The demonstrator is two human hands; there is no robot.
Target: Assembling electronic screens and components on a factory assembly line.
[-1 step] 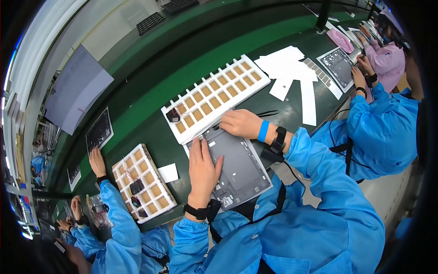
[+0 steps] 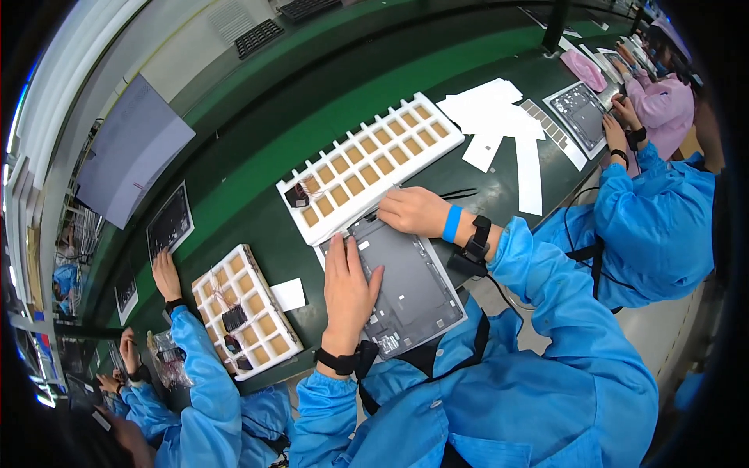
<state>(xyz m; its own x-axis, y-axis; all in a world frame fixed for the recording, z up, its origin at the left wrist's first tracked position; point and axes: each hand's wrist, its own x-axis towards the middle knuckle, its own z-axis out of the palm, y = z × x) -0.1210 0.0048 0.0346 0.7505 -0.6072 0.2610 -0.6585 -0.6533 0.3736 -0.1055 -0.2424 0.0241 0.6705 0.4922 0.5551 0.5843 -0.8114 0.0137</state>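
Observation:
A flat dark grey tablet-like housing (image 2: 406,273), with small parts along its edges, lies tilted in front of me. My left hand (image 2: 348,292) rests on its left side, fingers stretched out flat and thumb apart. At the far edge, my right hand (image 2: 412,210) has its fingers curled down and pressed together. Whatever they hold, if anything, is hidden. Just beyond that edge stands a white foam tray (image 2: 343,219) with brown-bottomed compartments; a small black part with thin wires (image 2: 298,196) sits in its left end. Black tweezers (image 2: 454,193) stick out beside my right hand.
White paper sheets (image 2: 499,117) lie at the far right. Another foam tray (image 2: 269,363) with wired black parts stands left, beside a small white card (image 2: 289,294). A co-worker's hand (image 2: 165,274) touches a dark panel (image 2: 171,218); another co-worker (image 2: 647,234) sits right.

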